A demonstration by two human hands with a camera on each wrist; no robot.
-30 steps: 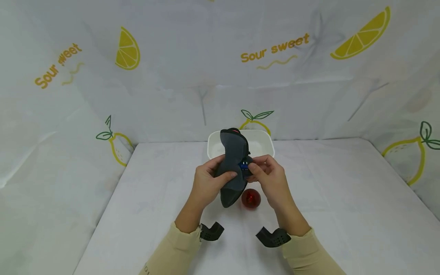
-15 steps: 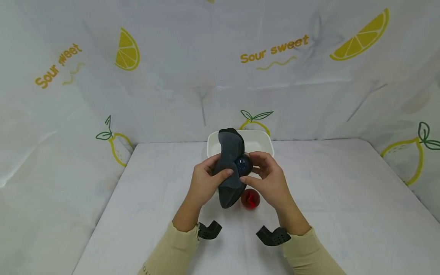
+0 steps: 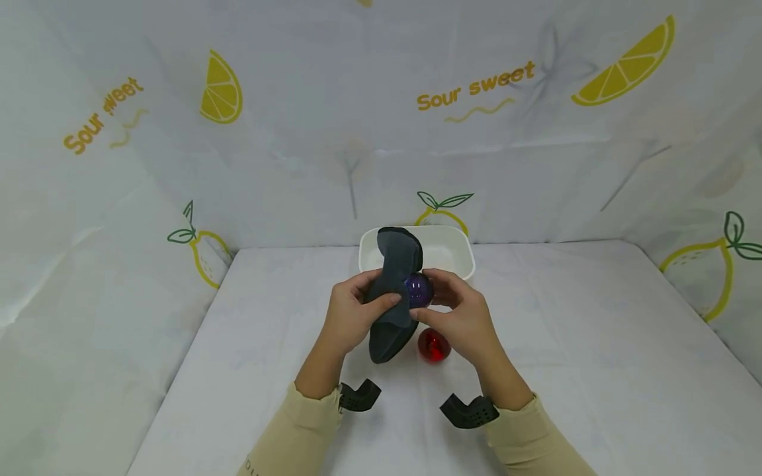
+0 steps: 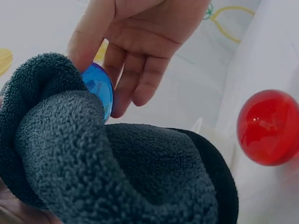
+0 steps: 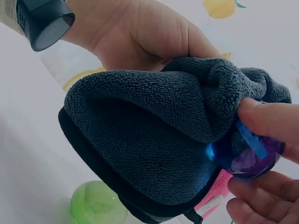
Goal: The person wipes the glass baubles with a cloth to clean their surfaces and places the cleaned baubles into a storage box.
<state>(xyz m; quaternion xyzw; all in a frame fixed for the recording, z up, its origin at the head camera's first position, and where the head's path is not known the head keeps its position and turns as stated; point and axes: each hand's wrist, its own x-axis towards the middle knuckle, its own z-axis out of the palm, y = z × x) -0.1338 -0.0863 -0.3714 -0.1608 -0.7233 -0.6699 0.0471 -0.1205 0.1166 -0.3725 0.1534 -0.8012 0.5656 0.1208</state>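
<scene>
A dark grey-blue terry towel with black edging is bunched in my left hand, thumb on top. With thumb and fingers, my right hand holds a clear blue-purple ball against the towel's right side. In the right wrist view, that ball lies partly under a towel fold, and a pink patch with a white label shows below the towel. On the table, just in front of the hands, sits a red see-through ball.
A white tray stands behind the hands at the table's back edge, partly hidden by the towel. In the right wrist view, a green ball lies below the towel. A white cloth printed with lemons covers the back wall.
The right fingers have spread around the ball, which now shows more plainly and looks purple rather than dark blue. The towel and both hands have shifted slightly left.
</scene>
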